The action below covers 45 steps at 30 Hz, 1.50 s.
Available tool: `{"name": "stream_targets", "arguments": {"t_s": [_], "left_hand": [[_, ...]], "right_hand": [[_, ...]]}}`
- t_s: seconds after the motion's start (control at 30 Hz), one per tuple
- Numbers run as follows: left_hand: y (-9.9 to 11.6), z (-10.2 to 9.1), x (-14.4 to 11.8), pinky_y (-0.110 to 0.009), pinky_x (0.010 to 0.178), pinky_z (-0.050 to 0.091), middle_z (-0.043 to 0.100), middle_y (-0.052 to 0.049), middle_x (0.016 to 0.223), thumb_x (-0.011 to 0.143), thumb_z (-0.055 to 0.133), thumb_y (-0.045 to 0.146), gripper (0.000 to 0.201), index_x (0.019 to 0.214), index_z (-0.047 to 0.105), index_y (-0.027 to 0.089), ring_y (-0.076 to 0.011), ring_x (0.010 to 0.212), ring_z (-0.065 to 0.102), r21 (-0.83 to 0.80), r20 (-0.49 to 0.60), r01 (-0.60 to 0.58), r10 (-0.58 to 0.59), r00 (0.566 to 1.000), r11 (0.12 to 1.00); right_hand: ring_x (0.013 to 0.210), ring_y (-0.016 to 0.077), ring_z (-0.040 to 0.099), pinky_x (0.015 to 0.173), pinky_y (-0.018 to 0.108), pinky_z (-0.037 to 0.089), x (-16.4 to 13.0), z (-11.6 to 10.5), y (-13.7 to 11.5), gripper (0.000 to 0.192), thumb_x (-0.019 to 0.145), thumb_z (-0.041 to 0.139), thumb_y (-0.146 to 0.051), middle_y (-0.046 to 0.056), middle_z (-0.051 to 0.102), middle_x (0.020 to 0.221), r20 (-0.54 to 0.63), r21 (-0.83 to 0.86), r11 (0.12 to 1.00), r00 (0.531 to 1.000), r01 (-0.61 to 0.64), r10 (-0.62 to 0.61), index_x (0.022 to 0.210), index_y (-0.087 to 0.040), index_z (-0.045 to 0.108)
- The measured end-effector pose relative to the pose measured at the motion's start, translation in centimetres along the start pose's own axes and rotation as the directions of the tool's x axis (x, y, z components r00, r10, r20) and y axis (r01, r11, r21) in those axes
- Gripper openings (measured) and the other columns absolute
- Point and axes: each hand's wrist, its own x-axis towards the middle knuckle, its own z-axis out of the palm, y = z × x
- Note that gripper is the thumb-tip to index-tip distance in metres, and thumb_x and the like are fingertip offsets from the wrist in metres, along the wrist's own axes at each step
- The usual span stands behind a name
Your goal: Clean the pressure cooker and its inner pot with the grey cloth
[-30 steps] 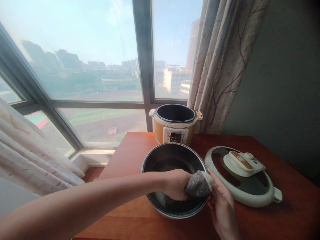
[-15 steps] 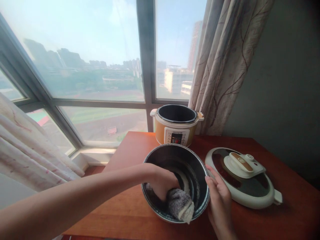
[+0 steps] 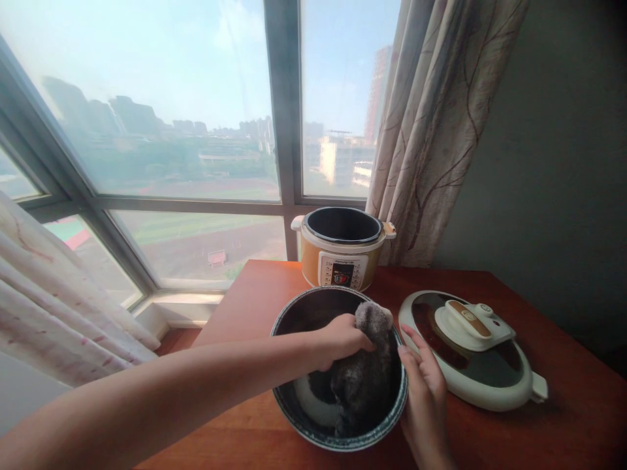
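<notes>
My left hand (image 3: 345, 343) reaches into a dark inner pot (image 3: 289, 418) and is closed on a grey, fuzzy cloth (image 3: 365, 385). The cloth bunches against the right side of the pot's inside, its upper end near the rim. My right hand (image 3: 426, 385) grips the pot's right rim, thumb and fingers at the edge. The pot is tilted toward me, so its inside shows. Part of its floor is hidden by my left hand and the cloth.
A cream and gold electric pressure cooker (image 3: 313, 261) stands open behind the pot. To the right, its round lid (image 3: 494, 391) lies on the reddish wooden table (image 3: 235, 391). Windows and curtains (image 3: 416, 130) border the table's far side.
My left hand has moved up and to the right inside the pot, bringing the cloth from the near wall to the right wall. My right hand keeps its hold on the rim.
</notes>
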Motion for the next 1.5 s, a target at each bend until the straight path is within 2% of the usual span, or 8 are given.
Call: {"name": "stream_targets", "arguments": {"t_s": [0.17, 0.3, 0.43, 0.57, 0.73, 1.07, 1.3, 1.5], "left_hand": [[0.6, 0.7, 0.1, -0.029, 0.073, 0.054, 0.074, -0.008, 0.097, 0.069, 0.067, 0.018, 0.033, 0.102, 0.069, 0.014, -0.0233, 0.087, 0.07, -0.094, -0.121, -0.11, 0.098, 0.988, 0.989], [0.6, 1.4, -1.1, -0.031, 0.077, 0.053, 0.075, -0.008, 0.101, 0.07, 0.067, 0.021, 0.036, 0.106, 0.068, 0.018, -0.0292, 0.097, 0.07, 0.256, -0.01, -0.269, 0.281, 0.96, 0.928], [0.8, 1.0, -3.0, -0.034, 0.079, 0.053, 0.075, -0.008, 0.106, 0.072, 0.065, 0.021, 0.044, 0.116, 0.064, 0.024, -0.0322, 0.099, 0.072, 0.602, 0.183, -0.448, 0.432, 0.883, 0.661], [1.4, -1.1, -4.3, -0.032, 0.072, 0.051, 0.076, -0.01, 0.096, 0.071, 0.064, 0.017, 0.042, 0.112, 0.064, 0.022, -0.0314, 0.089, 0.073, 0.727, 0.44, -0.535, 0.306, 0.844, 0.431], [1.1, -5.0, -4.7, -0.03, 0.066, 0.046, 0.074, -0.007, 0.087, 0.069, 0.062, 0.007, 0.042, 0.107, 0.07, 0.022, -0.0271, 0.082, 0.068, 0.621, 0.729, -0.712, 0.093, 0.678, 0.326], [0.4, -6.7, -4.4, -0.03, 0.067, 0.046, 0.072, -0.005, 0.08, 0.063, 0.065, 0.004, 0.039, 0.098, 0.073, 0.02, -0.025, 0.077, 0.064, 0.571, 0.776, -0.735, 0.051, 0.628, 0.367], [0.9, -3.9, -3.9, -0.026, 0.065, 0.045, 0.067, -0.002, 0.08, 0.072, 0.071, 0.022, 0.026, 0.097, 0.069, 0.017, -0.0181, 0.07, 0.057, 0.627, 0.668, -0.628, 0.096, 0.738, 0.46], [-0.4, -1.0, -2.2, -0.025, 0.071, 0.049, 0.065, 0.002, 0.083, 0.065, 0.074, 0.023, 0.033, 0.097, 0.071, 0.017, -0.0191, 0.082, 0.061, 0.479, 0.389, -0.395, 0.213, 0.896, 0.784]], "right_hand": [[0.109, 0.0288, 0.069, 0.088, 0.038, 0.055, 0.1, 0.0, -0.1, 0.073, 0.08, 0.075, -0.051, 0.01, 0.073, 0.12, -0.013, -0.001, 1.0, 1.0, -0.016, 0.016, 0.143, -0.024, 0.053], [0.115, 0.0303, 0.067, 0.093, 0.041, 0.055, -0.1, 0.3, 0.1, 0.067, 0.08, 0.073, -0.049, 0.011, 0.07, 0.128, -0.019, 0.013, 0.999, 0.999, 0.031, -0.031, 0.14, -0.024, 0.056], [0.112, 0.03, 0.068, 0.091, 0.042, 0.055, -0.7, 1.0, 0.1, 0.064, 0.077, 0.075, -0.047, 0.011, 0.071, 0.125, -0.083, 0.03, 0.997, 0.994, 0.076, -0.073, 0.134, -0.023, 0.059], [0.086, 0.0246, 0.071, 0.073, 0.035, 0.056, -1.3, 1.4, -0.2, 0.07, 0.073, 0.078, -0.048, 0.008, 0.074, 0.11, -0.071, 0.053, 0.995, 0.994, 0.083, -0.079, 0.134, -0.021, 0.057], [0.076, 0.0203, 0.067, 0.066, 0.029, 0.053, -1.5, 1.5, -1.1, 0.066, 0.078, 0.074, -0.051, 0.005, 0.074, 0.091, -0.117, -0.066, 0.996, 0.991, 0.054, -0.061, 0.134, -0.02, 0.058], [0.091, 0.0226, 0.069, 0.074, 0.03, 0.054, -1.4, 1.6, -1.2, 0.062, 0.075, 0.076, -0.051, 0.006, 0.074, 0.104, -0.132, -0.074, 0.996, 0.99, 0.039, -0.049, 0.128, -0.021, 0.062], [0.072, 0.0194, 0.067, 0.063, 0.028, 0.052, -1.2, 1.7, -1.2, 0.061, 0.077, 0.076, -0.051, 0.003, 0.073, 0.087, -0.12, -0.051, 0.998, 0.992, 0.041, -0.047, 0.127, -0.02, 0.06], [0.059, 0.0143, 0.059, 0.056, 0.024, 0.048, -1.2, 1.6, -1.1, 0.066, 0.077, 0.076, -0.051, -0.003, 0.065, 0.073, -0.07, 0.054, 0.998, 0.998, 0.013, -0.009, 0.133, -0.022, 0.055]]}}
